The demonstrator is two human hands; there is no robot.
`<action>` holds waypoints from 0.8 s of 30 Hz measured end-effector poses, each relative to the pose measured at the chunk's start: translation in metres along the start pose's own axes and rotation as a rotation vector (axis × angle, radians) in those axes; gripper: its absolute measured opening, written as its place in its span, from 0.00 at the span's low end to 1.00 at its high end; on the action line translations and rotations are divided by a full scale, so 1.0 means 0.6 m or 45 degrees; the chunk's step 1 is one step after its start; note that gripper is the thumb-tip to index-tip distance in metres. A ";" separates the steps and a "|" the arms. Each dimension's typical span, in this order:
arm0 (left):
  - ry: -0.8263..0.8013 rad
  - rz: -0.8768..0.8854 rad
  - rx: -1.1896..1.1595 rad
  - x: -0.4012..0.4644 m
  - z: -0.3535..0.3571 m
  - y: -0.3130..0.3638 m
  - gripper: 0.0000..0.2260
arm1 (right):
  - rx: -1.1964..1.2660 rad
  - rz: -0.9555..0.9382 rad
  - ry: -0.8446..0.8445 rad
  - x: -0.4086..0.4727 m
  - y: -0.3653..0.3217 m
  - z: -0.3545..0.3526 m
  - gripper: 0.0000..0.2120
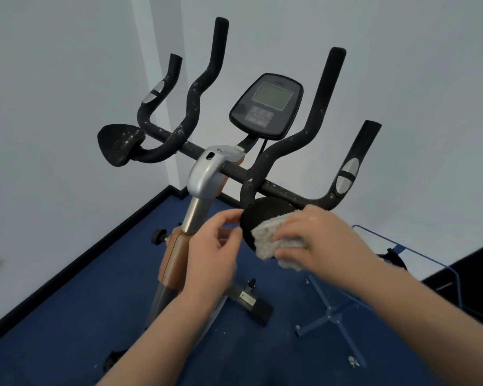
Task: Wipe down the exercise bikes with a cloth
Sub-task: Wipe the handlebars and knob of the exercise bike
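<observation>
Cloth [271, 239], pale grey and nubby like terry, sits bunched under the right hand [315, 235], whose fingers curl down over it and press it onto the near right elbow pad [265, 215], a round black disc low on the handlebar. Left hand [212, 243] is just beside the pad's left edge, thumb and fingertips pinching or steadying the rim; exact contact is hard to tell. Judged step: wiping this pad. Doing it well likely means bracing the disc with the left hand so it does not swivel, keeping the cloth flat not balled, working in circles out to the rim, then refolding to a clean face. Behind the hands, silver and brown stem [198, 196], smooth metal and plastic, rises to a grey clamp. Handlebar [234, 169] is black foam-like tubing, curved into four upturned horns, flecked with white specks that look like dust or worn coating; probably needs firmer rubbing there. Left elbow pad [120, 143] is speckled too. Oval metal pulse sensors [346, 176] sit on the outer grips. Console [267, 107], farthest, is a glossy rounded-rectangle with grey screen; a light pass suits it. Blue carpet [67, 316] below, and a blue wire rack [418, 246] at right.
</observation>
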State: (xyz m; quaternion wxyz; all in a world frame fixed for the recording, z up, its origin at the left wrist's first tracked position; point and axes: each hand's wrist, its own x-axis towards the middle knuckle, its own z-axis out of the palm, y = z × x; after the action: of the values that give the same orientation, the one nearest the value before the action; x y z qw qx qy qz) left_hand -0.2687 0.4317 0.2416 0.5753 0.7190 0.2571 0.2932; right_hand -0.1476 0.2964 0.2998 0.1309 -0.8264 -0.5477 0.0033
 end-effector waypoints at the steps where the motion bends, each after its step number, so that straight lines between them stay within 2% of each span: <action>1: -0.002 -0.005 0.014 0.001 -0.001 0.002 0.12 | 0.088 0.043 0.078 0.007 0.006 -0.016 0.10; 3: 0.007 -0.017 0.048 0.005 -0.001 0.005 0.11 | 0.196 0.078 0.365 0.034 0.009 -0.030 0.10; 4: 0.011 -0.023 0.066 0.006 -0.001 0.007 0.10 | 0.219 0.075 0.409 0.050 0.002 -0.027 0.10; 7: 0.007 -0.030 0.120 0.008 -0.001 0.009 0.07 | 0.166 0.037 0.246 0.073 -0.023 0.012 0.14; 10: 0.003 -0.032 0.153 0.012 -0.002 0.009 0.07 | 0.177 0.260 0.338 0.055 0.002 0.016 0.12; 13: -0.005 -0.014 0.162 0.012 -0.001 0.010 0.07 | 0.086 0.365 0.255 0.030 0.034 -0.006 0.08; 14: -0.012 -0.013 0.147 0.011 0.001 0.011 0.08 | 0.085 0.402 0.266 0.026 0.041 -0.015 0.08; 17: 0.001 -0.003 0.117 0.010 0.007 0.012 0.10 | 0.214 0.494 0.516 0.040 0.036 -0.027 0.10; 21: -0.056 0.023 0.124 0.016 0.018 0.016 0.13 | 0.266 0.422 0.414 0.052 -0.004 0.021 0.14; 24: -0.100 0.035 0.149 0.025 0.019 0.013 0.14 | 0.249 0.481 0.443 0.015 -0.002 0.033 0.13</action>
State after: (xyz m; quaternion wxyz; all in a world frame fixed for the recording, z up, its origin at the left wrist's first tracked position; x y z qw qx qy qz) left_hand -0.2495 0.4330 0.2490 0.5380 0.7656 0.2413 0.2571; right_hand -0.1481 0.3092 0.2820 0.2994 -0.8854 -0.3503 -0.0615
